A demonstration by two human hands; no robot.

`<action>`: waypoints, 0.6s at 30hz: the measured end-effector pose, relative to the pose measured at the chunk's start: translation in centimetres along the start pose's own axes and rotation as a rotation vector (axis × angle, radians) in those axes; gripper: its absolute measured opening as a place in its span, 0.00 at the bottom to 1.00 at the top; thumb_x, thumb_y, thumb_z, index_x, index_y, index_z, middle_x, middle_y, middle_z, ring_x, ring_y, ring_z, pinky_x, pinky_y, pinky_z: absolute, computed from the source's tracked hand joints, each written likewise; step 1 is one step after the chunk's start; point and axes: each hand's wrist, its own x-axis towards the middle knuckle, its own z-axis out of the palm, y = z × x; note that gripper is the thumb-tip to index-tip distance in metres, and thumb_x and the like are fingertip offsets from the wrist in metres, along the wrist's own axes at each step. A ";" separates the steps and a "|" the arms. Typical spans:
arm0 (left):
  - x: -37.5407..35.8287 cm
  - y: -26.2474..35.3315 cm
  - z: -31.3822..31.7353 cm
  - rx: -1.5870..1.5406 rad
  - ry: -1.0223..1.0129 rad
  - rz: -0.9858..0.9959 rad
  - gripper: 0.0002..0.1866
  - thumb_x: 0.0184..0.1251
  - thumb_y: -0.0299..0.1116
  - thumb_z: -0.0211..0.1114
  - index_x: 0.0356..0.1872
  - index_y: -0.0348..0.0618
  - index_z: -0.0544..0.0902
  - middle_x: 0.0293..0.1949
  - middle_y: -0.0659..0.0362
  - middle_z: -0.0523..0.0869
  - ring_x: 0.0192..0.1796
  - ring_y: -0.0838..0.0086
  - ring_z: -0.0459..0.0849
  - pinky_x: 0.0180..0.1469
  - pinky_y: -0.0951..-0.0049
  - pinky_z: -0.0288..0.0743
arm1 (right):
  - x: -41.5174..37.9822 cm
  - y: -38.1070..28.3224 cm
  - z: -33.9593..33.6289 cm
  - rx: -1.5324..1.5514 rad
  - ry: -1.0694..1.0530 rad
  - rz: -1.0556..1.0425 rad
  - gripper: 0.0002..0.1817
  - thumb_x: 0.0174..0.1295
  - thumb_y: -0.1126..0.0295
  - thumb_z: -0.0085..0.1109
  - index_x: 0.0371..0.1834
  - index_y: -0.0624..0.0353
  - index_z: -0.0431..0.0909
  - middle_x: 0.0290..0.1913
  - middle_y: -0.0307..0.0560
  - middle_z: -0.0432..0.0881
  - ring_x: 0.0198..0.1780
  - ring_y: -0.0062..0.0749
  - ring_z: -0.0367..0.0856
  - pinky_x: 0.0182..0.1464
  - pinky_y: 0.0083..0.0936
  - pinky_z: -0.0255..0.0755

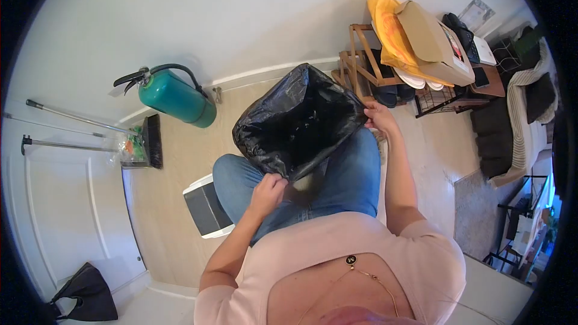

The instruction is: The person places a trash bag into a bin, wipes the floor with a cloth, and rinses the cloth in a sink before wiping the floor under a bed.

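Observation:
A black plastic trash bag (pixel 259 120) is spread wide in front of my knees, its mouth facing up and its dark inside showing. My left hand (pixel 269 192) pinches the near edge of the bag's rim, fingers closed. At the right side of the rim, my right hand (pixel 379 117) grips the plastic between thumb and fingers. Whatever supports the bag from below is mostly hidden. Beside my left knee stands a white box-like item with a dark grey top (pixel 212 209).
A green fire extinguisher (pixel 177 97) stands by the wall, left of the bag. Further left are a broom (pixel 153 141) and dustpan. At right, a wooden rack (pixel 364 54) carries a cardboard box (pixel 433 42) and a yellow padded envelope (pixel 385 24). A dark bag (pixel 90 295) lies lower left.

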 end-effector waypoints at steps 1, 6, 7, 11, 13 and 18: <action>-0.5 0.2 0.4 0.041 -0.051 -0.022 0.11 0.48 0.25 0.63 0.35 0.39 0.78 0.34 0.53 0.76 0.39 0.56 0.76 0.46 0.61 0.73 | 1.7 2.0 -0.6 -0.154 0.017 -0.087 0.19 0.62 0.69 0.57 0.56 0.63 0.71 0.33 0.40 0.77 0.26 0.20 0.74 0.26 0.19 0.72; -1.7 -0.4 2.0 0.059 -0.031 -0.155 0.09 0.52 0.22 0.58 0.36 0.37 0.77 0.35 0.52 0.78 0.42 0.58 0.79 0.50 0.63 0.74 | 4.4 4.8 -0.5 -0.609 0.282 -0.550 0.18 0.60 0.62 0.59 0.50 0.59 0.76 0.30 0.36 0.77 0.28 0.22 0.74 0.29 0.22 0.70; -1.5 -0.6 1.7 -0.264 0.016 -0.470 0.11 0.52 0.22 0.56 0.39 0.37 0.76 0.37 0.52 0.79 0.44 0.60 0.79 0.51 0.64 0.74 | 3.8 3.8 0.0 -0.455 0.285 -0.449 0.18 0.60 0.60 0.59 0.50 0.58 0.76 0.31 0.36 0.77 0.28 0.22 0.74 0.29 0.23 0.70; 1.5 1.2 -0.9 -1.348 0.120 -1.091 0.22 0.52 0.20 0.49 0.52 0.36 0.68 0.46 0.51 0.77 0.50 0.64 0.77 0.54 0.65 0.74 | -1.5 -2.9 3.7 -0.124 0.080 -0.097 0.20 0.60 0.57 0.57 0.49 0.58 0.75 0.33 0.39 0.79 0.30 0.26 0.75 0.30 0.26 0.72; 2.4 1.1 -0.8 -1.614 0.118 -0.983 0.29 0.48 0.20 0.49 0.58 0.36 0.61 0.53 0.49 0.72 0.51 0.62 0.77 0.53 0.67 0.76 | -1.3 -2.4 4.8 -0.327 -0.067 -0.107 0.21 0.60 0.58 0.56 0.51 0.61 0.73 0.37 0.46 0.80 0.32 0.30 0.77 0.33 0.29 0.74; 3.4 -2.2 -4.8 -1.489 0.310 -1.055 0.27 0.55 0.23 0.52 0.60 0.36 0.63 0.55 0.49 0.74 0.54 0.62 0.77 0.54 0.67 0.74 | 2.8 1.2 5.9 -0.547 0.216 -0.206 0.24 0.55 0.65 0.48 0.52 0.70 0.70 0.47 0.71 0.76 0.51 0.62 0.75 0.56 0.44 0.67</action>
